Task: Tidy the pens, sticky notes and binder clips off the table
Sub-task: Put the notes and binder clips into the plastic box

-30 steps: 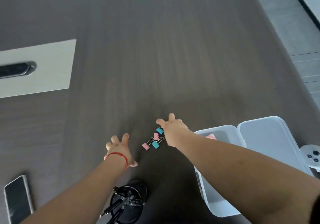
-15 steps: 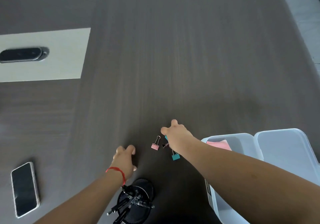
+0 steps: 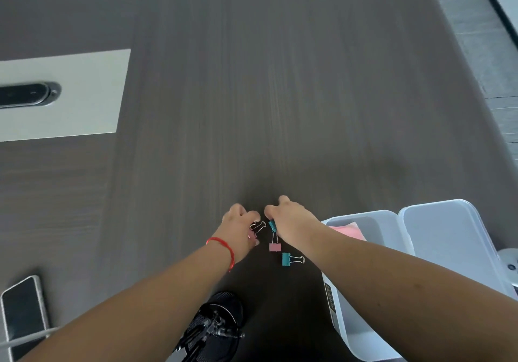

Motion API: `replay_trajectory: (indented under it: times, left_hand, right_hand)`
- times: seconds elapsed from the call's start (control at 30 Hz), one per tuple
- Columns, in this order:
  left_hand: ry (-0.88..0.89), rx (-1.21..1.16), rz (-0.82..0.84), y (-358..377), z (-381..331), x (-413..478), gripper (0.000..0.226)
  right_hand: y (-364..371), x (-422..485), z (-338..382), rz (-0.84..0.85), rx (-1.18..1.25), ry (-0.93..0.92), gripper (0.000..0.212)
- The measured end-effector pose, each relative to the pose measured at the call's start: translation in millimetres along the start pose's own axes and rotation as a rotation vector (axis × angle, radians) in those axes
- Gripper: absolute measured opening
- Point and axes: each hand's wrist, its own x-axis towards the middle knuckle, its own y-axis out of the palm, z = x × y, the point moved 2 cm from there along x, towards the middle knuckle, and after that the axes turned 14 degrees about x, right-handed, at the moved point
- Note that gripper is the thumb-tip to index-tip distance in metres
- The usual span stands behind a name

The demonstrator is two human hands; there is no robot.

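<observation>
- Here, the left hand (image 3: 240, 228), marked by a thin red cord bracelet (image 3: 224, 246) at the wrist, was curled down onto the dark wood-grain surface (image 3: 252, 95), its fingers closed around a small pink binder clip with silver wire handles (image 3: 256, 228); the handles protruded from under the fingers, which suggested a pinch on the clip body.
- The right hand (image 3: 291, 223) was lowered beside it, fingertips pressed on a small teal binder clip (image 3: 271, 224); whether this clip was fully gripped or only pinned could not be told.
- A second pink binder clip (image 3: 275, 246) lay loose just below the teal one, its wire handles pointing toward the right hand, apparently linked to or touching that clip.
- A second teal binder clip (image 3: 286, 259) lay free on the surface, close to the right forearm.
- The open translucent white plastic box (image 3: 364, 342) stood immediately right of the clips, its lid (image 3: 445, 235) hinged back; this placement kept the transfer short. A pink pad of sticky notes (image 3: 349, 231) already lay inside.
- The black mesh pen cup (image 3: 221, 325), with dark pens in it, stood near the person, between the forearms.
- A black smartphone (image 3: 23, 317) lay apart at the lower left and appeared irrelevant to the task.
- Judgement: the clips were being collected with both hands at once; two still awaited pickup.
</observation>
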Motion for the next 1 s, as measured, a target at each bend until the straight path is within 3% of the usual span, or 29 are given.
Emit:
replay_trajectory:
  times: [0.13,0.43,0.53,0.63,0.73,0.83,0.93,1.0]
  left_hand:
    - [-0.019,0.042,-0.002,0.1,-10.7,4.2,0.025]
    - [-0.116,-0.107,0.000,0.3,-4.4,0.5,0.012]
    - [-0.174,-0.236,0.040,1.1,0.6,-5.5,0.021]
    - [-0.230,-0.351,0.054,-4.1,3.2,-13.2,0.016]
    - [-0.240,-0.468,0.049,-19.0,-0.3,-23.9,0.014]
    - [-0.142,-0.547,0.027,-45.9,-16.8,-35.1,0.015]
    - [0.076,-0.451,0.046,-74.2,-60.0,-47.6,0.018]
    - [0.265,-0.385,0.114,-79.8,-100.9,-57.6,0.018]
  right_hand:
    - [-1.6,-2.6,-5.1,0.059,-0.007,0.026,0.035]
    - [-6.9,-6.6,-3.3,0.175,-0.059,0.090,0.051]
    - [-6.0,-10.7,-3.4,0.129,-0.029,0.090,0.049]
    - [-10.4,-18.3,-1.9,0.078,-0.016,0.055,0.043]
    - [-32.1,-27.4,3.4,-0.090,0.082,-0.032,0.027]
    - [-71.8,-56.0,-4.2,-0.221,0.234,-0.051,0.009]
    - [-92.1,-107.0,-40.1,-0.290,0.356,0.055,0.014]
    - [-85.2,-143.9,-65.9,-0.234,0.432,0.181,0.016]
